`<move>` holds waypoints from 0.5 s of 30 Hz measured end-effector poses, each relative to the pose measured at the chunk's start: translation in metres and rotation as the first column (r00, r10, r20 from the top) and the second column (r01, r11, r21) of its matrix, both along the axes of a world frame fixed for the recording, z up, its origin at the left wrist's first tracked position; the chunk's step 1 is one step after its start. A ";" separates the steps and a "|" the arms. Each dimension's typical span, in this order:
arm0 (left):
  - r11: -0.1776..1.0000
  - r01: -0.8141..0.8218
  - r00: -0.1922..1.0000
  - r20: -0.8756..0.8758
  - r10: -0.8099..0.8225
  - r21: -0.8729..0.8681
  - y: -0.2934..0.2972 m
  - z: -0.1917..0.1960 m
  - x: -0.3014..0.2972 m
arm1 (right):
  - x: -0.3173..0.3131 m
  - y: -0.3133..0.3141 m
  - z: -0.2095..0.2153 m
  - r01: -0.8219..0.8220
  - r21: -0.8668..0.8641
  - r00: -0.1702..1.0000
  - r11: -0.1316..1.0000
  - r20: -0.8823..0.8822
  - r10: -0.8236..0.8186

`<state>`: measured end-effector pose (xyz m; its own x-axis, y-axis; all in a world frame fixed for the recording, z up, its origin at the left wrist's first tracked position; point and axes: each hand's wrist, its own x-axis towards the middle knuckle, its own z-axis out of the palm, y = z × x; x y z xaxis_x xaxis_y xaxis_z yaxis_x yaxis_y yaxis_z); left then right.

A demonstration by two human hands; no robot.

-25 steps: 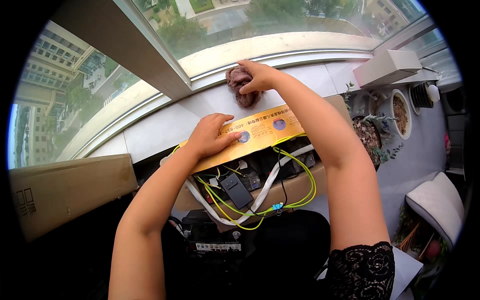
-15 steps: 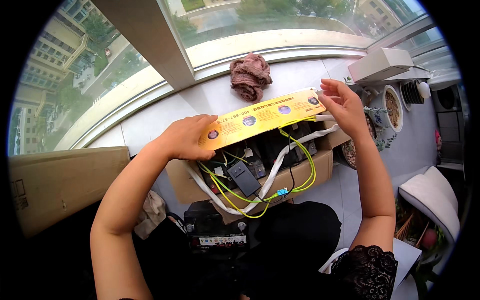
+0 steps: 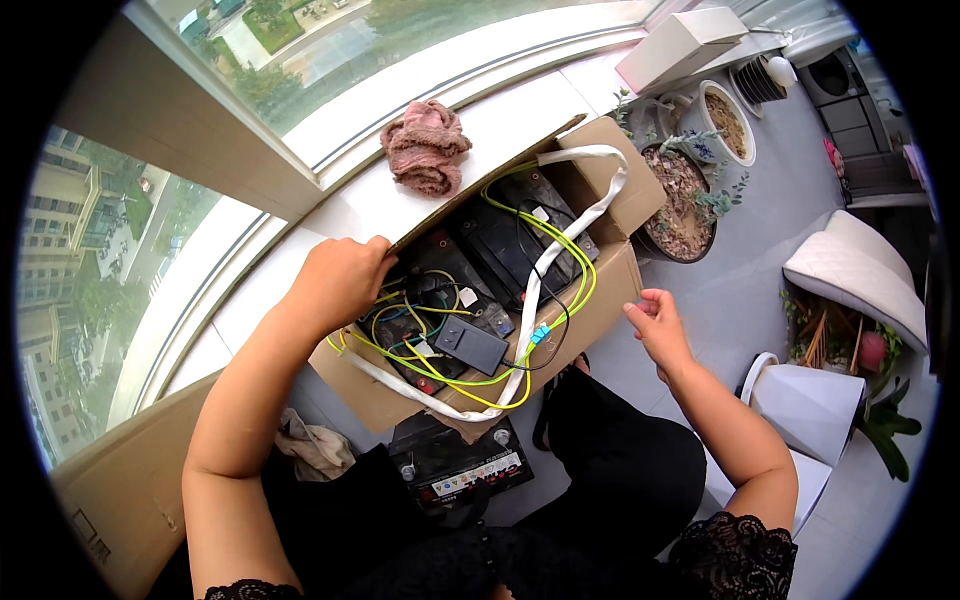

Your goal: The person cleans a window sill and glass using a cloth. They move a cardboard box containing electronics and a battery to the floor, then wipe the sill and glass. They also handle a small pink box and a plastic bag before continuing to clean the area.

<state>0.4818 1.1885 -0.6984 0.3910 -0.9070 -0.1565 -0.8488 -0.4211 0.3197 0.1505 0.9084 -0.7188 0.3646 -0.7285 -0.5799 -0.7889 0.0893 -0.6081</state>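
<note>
A cardboard box [image 3: 612,285] stands before me with its top open. It holds several black batteries [image 3: 500,245] and a tangle of yellow-green wires [image 3: 582,272]. My left hand [image 3: 338,287] is closed at the box's far left, fingers pinching the thin brown edge of an upright board [image 3: 480,185]. My right hand [image 3: 660,332] hangs in the air just right of the box, fingers loosely curled and holding nothing. A black power adapter [image 3: 473,345] rests on the wires. A white sleeved cable [image 3: 532,305] loops over the box, near a blue clip [image 3: 541,333].
A crumpled pinkish-brown cloth [image 3: 425,147] lies on the white sill behind the box. Another black battery [image 3: 465,465] is on the floor by my legs. Potted plants [image 3: 680,205] and a white chair [image 3: 865,275] stand right; a large carton [image 3: 130,490] is at left.
The yellow printed board has swung back off the box top, and its printed face is out of sight. My right hand has let go and dropped nearer. The view has turned.
</note>
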 end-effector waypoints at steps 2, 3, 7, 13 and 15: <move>1.000 0.025 1.000 0.015 -0.025 0.009 -0.001 -0.001 0.003 | -0.005 0.018 0.000 0.197 0.189 0.976 0.962 -0.131 -0.174; 0.999 0.035 0.999 0.022 -0.035 0.018 0.001 -0.002 0.004 | -0.008 0.026 -0.003 0.296 0.278 0.948 0.914 -0.205 -0.244; 0.996 0.035 0.999 0.030 -0.033 -0.076 0.002 -0.012 0.004 | -0.018 0.028 -0.019 0.330 0.476 0.942 0.815 -0.220 -0.253; 0.994 0.097 0.986 0.136 -0.091 -0.040 0.003 -0.014 -0.005 | -0.009 0.046 0.023 0.180 0.313 0.960 0.932 -0.264 -0.096; 0.993 0.104 0.982 0.162 -0.093 -0.061 0.006 -0.018 -0.007 | -0.016 0.055 0.031 -0.041 0.215 0.944 0.976 -0.313 0.108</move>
<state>0.4746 1.1944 -0.7164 0.3145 -0.9486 -0.0359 -0.9271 -0.3151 0.2028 0.1348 0.9633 -0.6880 0.1829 -0.5609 -0.8074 -0.9478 0.1176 -0.2964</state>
